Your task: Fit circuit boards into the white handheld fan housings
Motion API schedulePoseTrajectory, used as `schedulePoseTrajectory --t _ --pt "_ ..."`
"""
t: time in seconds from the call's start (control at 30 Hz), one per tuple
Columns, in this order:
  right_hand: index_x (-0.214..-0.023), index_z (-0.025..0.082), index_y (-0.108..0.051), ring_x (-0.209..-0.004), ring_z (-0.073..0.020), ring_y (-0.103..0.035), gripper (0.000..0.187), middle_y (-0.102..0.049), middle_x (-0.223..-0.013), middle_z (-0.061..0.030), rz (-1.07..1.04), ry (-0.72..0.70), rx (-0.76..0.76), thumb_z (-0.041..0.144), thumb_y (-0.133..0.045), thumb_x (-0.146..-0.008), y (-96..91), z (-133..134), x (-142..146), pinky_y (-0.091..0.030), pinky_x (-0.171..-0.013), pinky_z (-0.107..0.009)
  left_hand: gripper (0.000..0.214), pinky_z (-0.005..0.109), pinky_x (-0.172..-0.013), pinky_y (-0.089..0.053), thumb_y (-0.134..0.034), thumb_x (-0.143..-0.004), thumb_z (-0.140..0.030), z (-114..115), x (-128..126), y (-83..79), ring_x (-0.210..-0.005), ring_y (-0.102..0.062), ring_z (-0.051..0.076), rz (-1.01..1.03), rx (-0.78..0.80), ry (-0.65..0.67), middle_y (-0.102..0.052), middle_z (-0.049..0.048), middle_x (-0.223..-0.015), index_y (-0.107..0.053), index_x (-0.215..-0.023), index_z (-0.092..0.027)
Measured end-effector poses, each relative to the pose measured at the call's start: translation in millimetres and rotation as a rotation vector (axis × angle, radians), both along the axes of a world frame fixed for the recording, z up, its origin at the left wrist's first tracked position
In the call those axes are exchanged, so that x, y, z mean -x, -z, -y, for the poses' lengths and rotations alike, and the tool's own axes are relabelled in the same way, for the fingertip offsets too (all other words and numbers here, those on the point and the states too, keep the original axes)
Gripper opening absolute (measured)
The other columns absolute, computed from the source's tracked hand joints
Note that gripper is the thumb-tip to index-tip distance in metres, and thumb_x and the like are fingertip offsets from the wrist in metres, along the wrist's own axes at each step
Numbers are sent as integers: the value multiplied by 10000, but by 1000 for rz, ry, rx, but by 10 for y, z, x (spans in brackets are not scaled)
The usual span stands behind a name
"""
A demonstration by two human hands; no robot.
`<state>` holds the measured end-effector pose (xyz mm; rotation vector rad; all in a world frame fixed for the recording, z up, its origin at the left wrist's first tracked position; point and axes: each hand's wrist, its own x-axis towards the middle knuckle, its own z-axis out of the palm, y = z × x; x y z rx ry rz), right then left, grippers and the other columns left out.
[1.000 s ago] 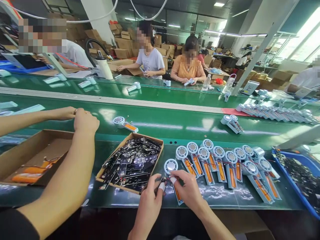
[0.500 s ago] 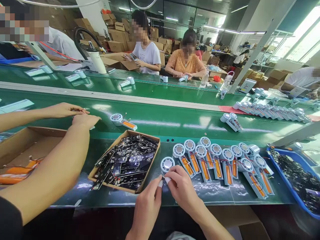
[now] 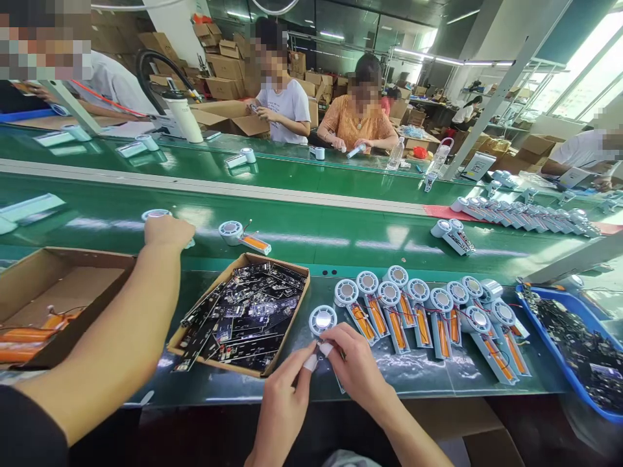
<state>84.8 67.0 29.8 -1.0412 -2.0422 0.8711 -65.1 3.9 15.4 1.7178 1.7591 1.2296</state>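
Note:
My left hand (image 3: 291, 383) and my right hand (image 3: 354, 358) meet at the bench's front edge, their fingertips pinched together. White covers wrap some of the fingertips. Directly beyond them lies the round head of a light blue handheld fan (image 3: 322, 320); a bit of its handle shows under my right hand. Whatever the fingers pinch just below that head is too small and covered to make out. To the right, several similar open fans (image 3: 389, 295) with orange batteries and thin wires lie in rows. Left of my hands stands a cardboard tray (image 3: 285, 344) heaped with black circuit boards (image 3: 253, 311).
A co-worker's arm (image 3: 160, 285) reaches across from the left, its hand at a fan (image 3: 154, 213) on the green belt (image 3: 302, 227). Another open fan (image 3: 246, 237) lies on the belt. A cardboard box (image 3: 73, 279) holds orange batteries; a blue bin (image 3: 540, 337) holds dark parts.
My hands stay pinched at the same fan, with slight finger movement. At left, one of the co-worker's two hands has left the view, and a fan head now shows by the other.

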Motion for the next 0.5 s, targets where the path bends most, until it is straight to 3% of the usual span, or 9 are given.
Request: schedulePoseTrajectory --t 0.13,0.23,0.37,0.5 --pt "-1046 219 -765 -897 -193 -661 261 -692 -948 -63 -67 -94 84 121 -551 -934 -24 -102 -72 -526 -794 -294 310 328 -772 -642 -524 -935 -325 -80 124 -83 -770 -774 228 181 141 103 -814 84 -1046 -799 -1050 -240" --pt "-973 219 -789 -852 -183 -646 214 -675 -908 -53 -77 -46 116 150 -594 -919 -64 -93 -64 -507 -750 -278 292 332 -786 -637 -553 -917 -342 -104 139 -72 -744 -769 222 219 133 110 -816 87 -1029 -809 -1012 -237" --pt "-969 207 -781 -683 -149 -572 209 -641 -778 -21 -31 11 211 175 -581 -918 -148 -16 -39 -435 -630 -251 313 358 -908 -607 -544 -915 -378 -26 42 -70 -1006 -759 273 237 130 77 -806 97 -1076 -801 -1019 -232" --pt "-1037 181 -717 -578 -117 -495 208 -605 -686 20 -207 18 525 307 -642 -890 -170 1 -82 -385 -545 -223 449 399 -1073 -508 -428 -978 -498 76 -48 -75 -1225 -665 270 404 280 7 -743 86 -1262 -725 -1199 -243"
